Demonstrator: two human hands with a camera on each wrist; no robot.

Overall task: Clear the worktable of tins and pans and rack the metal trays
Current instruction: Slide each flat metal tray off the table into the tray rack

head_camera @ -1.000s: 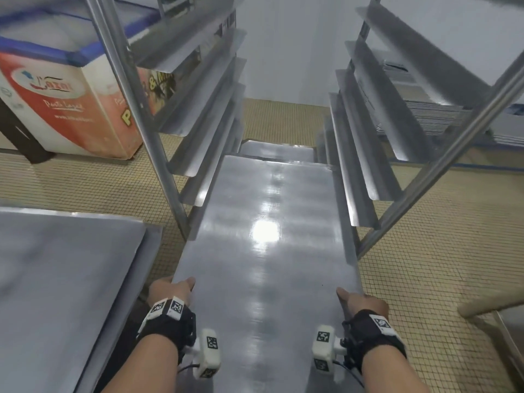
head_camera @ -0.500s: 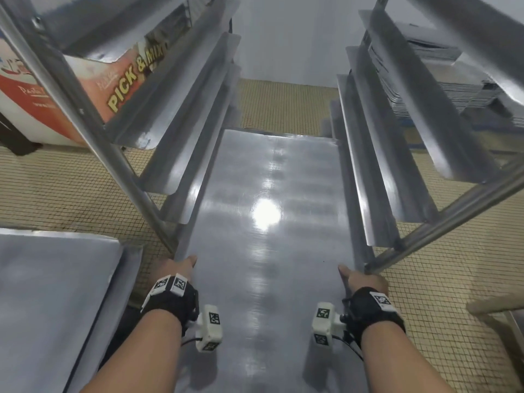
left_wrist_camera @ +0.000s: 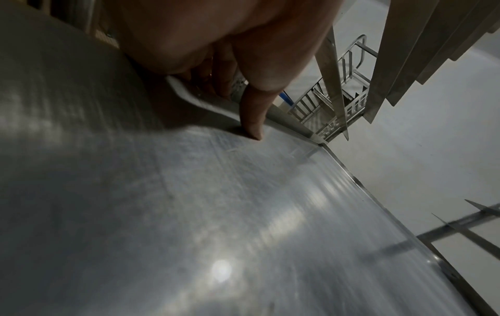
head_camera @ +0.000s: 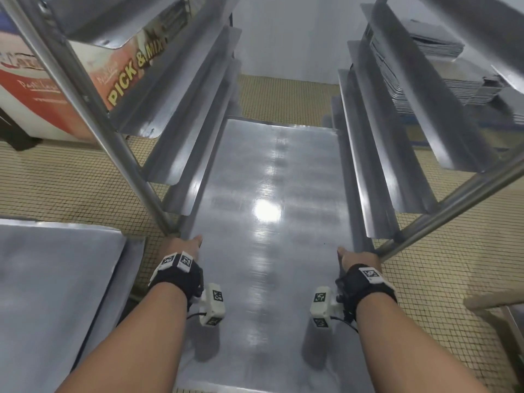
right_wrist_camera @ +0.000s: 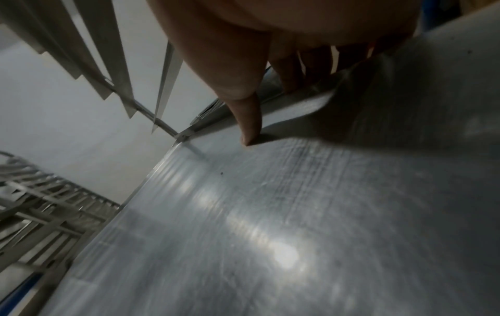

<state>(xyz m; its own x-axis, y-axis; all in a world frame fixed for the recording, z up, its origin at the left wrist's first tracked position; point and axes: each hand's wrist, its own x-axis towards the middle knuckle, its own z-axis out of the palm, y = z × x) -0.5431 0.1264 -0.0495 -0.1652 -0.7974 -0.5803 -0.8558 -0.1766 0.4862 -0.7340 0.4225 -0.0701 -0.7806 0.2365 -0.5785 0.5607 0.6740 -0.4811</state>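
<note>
A long flat metal tray [head_camera: 266,251] lies between the angled runners of a steel rack [head_camera: 181,131], its far end reaching deep between them. My left hand [head_camera: 184,248] grips the tray's left edge, thumb on top and fingers curled under; in the left wrist view the thumb [left_wrist_camera: 253,115] presses on the tray [left_wrist_camera: 243,213]. My right hand [head_camera: 357,258] grips the right edge the same way, and the right wrist view has its thumb [right_wrist_camera: 250,119] on the tray [right_wrist_camera: 297,213].
A steel worktable [head_camera: 51,293] stands at the lower left. The rack's right runners [head_camera: 397,137] and slanted posts [head_camera: 453,199] flank the tray. A stack of trays [head_camera: 459,78] sits at the far right, a red and white freezer [head_camera: 42,89] at the far left. The floor is tiled.
The tray has slid forward into the rack between the runners, both hands keeping hold of its edges and reaching the front posts.
</note>
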